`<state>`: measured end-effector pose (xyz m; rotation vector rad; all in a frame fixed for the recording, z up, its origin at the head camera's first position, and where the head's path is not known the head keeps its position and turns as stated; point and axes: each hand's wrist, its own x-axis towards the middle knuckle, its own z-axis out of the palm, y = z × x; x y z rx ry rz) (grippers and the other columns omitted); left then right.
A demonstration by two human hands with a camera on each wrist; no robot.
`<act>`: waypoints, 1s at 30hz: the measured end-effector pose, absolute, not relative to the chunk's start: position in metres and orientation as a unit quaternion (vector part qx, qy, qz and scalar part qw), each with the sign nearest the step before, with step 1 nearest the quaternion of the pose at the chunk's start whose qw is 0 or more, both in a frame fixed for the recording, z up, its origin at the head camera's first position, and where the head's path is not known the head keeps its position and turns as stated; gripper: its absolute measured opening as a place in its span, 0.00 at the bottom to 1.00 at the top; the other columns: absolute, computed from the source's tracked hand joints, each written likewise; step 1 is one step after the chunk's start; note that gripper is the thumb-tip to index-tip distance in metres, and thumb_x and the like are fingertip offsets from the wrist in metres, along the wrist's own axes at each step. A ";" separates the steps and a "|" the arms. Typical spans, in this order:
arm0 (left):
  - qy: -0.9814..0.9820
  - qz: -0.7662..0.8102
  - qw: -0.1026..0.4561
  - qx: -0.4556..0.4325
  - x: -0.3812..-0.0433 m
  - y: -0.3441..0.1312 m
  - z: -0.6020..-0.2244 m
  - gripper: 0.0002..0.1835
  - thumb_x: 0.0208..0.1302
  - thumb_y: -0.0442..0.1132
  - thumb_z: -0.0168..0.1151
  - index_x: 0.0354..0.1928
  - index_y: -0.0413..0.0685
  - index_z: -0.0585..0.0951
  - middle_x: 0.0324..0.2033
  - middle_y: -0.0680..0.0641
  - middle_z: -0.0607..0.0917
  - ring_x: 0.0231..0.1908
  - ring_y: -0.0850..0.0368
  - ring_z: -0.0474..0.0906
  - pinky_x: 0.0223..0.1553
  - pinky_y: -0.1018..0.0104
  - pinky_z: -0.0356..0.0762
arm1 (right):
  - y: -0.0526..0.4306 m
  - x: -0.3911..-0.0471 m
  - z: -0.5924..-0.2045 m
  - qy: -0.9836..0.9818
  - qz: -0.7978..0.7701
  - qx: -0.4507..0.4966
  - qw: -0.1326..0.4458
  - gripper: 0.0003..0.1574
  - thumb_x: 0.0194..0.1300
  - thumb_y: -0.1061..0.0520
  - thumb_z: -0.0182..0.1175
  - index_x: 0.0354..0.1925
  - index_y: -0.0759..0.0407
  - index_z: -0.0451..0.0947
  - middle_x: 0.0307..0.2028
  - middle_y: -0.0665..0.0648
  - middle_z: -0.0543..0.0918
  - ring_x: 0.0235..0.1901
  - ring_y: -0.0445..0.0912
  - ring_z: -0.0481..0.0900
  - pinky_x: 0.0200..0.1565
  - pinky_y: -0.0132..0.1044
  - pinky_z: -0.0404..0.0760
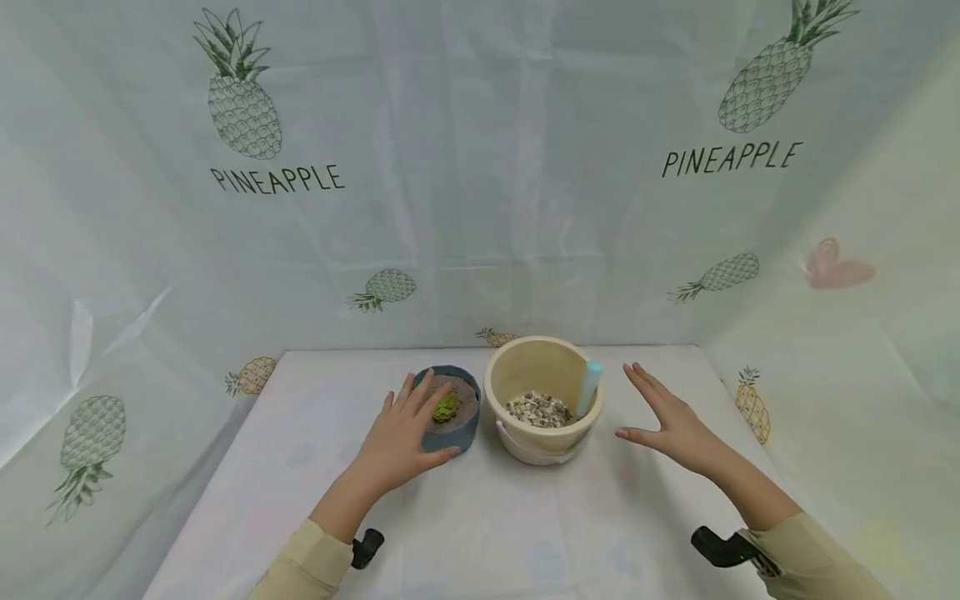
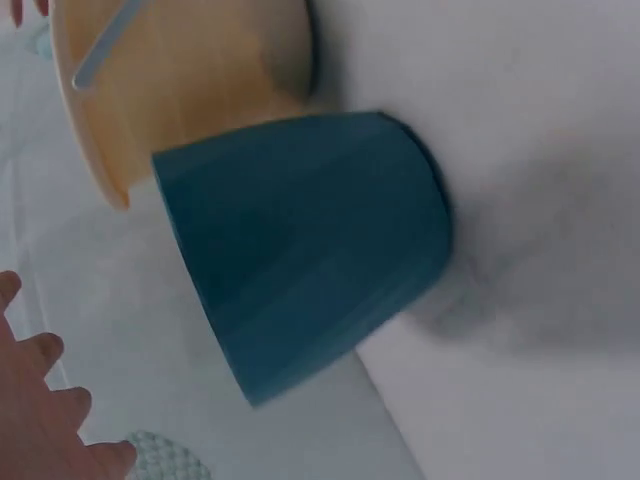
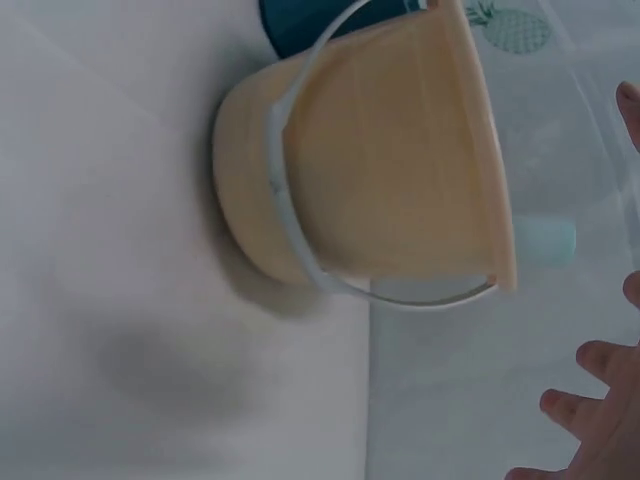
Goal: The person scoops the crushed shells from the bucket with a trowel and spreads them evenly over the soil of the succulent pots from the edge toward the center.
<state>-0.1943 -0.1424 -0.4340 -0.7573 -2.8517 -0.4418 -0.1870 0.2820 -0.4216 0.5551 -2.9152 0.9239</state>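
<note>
My left hand (image 1: 396, 442) hovers with spread fingers over the near left side of a blue plant pot (image 1: 463, 435), overlapping it in the head view. Greyish soil fills this pot, and a small green succulent (image 1: 446, 407) sits in the middle. Beside it on the right stands a cream bucket (image 1: 525, 450) with a white handle (image 3: 290, 215), part filled with pebbles (image 1: 538, 408). A light blue handle (image 1: 590, 385) of some tool leans out of the bucket; its lower end is hidden in the pebbles. Right of the bucket, my right hand (image 1: 678, 429) is held in the air, fingers extended, holding nothing.
Pot and bucket stand near the back of a table with a white cloth (image 1: 487, 533). A pineapple-printed curtain (image 1: 480, 208) hangs behind and along both sides. Dark wrist-worn cameras (image 1: 722, 547) sit below both hands.
</note>
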 end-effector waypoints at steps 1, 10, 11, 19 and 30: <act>-0.952 -0.161 0.073 -0.251 -0.196 -0.137 -0.434 0.53 0.54 0.68 0.65 0.76 0.53 0.57 0.75 0.42 0.50 0.73 0.38 0.40 0.65 0.31 0.48 | 0.281 -0.189 -0.420 -0.936 0.302 0.177 0.013 0.61 0.62 0.39 0.66 0.78 0.54 0.42 0.75 0.66 0.46 0.70 0.70 0.48 0.57 0.77 0.54; -0.939 -0.252 0.011 -0.232 -0.210 -0.094 -0.440 0.63 0.46 0.72 0.68 0.78 0.55 0.49 0.76 0.46 0.46 0.74 0.41 0.38 0.67 0.35 0.46 | 0.267 -0.215 -0.409 -0.930 0.327 0.163 -0.029 0.61 0.60 0.39 0.68 0.78 0.52 0.44 0.73 0.66 0.52 0.69 0.67 0.52 0.59 0.72 0.59; -0.936 -0.268 0.005 -0.230 -0.212 -0.089 -0.440 0.62 0.46 0.71 0.69 0.78 0.55 0.50 0.76 0.46 0.47 0.74 0.40 0.38 0.67 0.35 0.46 | 0.265 -0.219 -0.408 -0.931 0.325 0.163 -0.029 0.61 0.59 0.40 0.68 0.78 0.53 0.45 0.73 0.66 0.54 0.68 0.67 0.55 0.58 0.71 0.62; -0.928 -0.325 -0.012 -0.184 -0.217 -0.059 -0.444 0.59 0.48 0.68 0.70 0.77 0.51 0.54 0.75 0.44 0.53 0.74 0.40 0.40 0.66 0.33 0.49 | 0.249 -0.242 -0.408 -0.940 0.289 0.179 -0.009 0.44 0.59 0.55 0.70 0.69 0.64 0.65 0.44 0.59 0.81 0.41 0.54 0.76 0.29 0.40 0.76; -0.929 -0.351 0.006 -0.120 -0.221 -0.043 -0.452 0.53 0.50 0.65 0.71 0.73 0.49 0.61 0.73 0.43 0.57 0.73 0.40 0.44 0.66 0.36 0.55 | 0.237 -0.249 -0.414 -0.921 0.339 0.192 0.001 0.27 0.59 0.63 0.69 0.56 0.67 0.78 0.37 0.55 0.82 0.33 0.45 0.78 0.30 0.35 0.79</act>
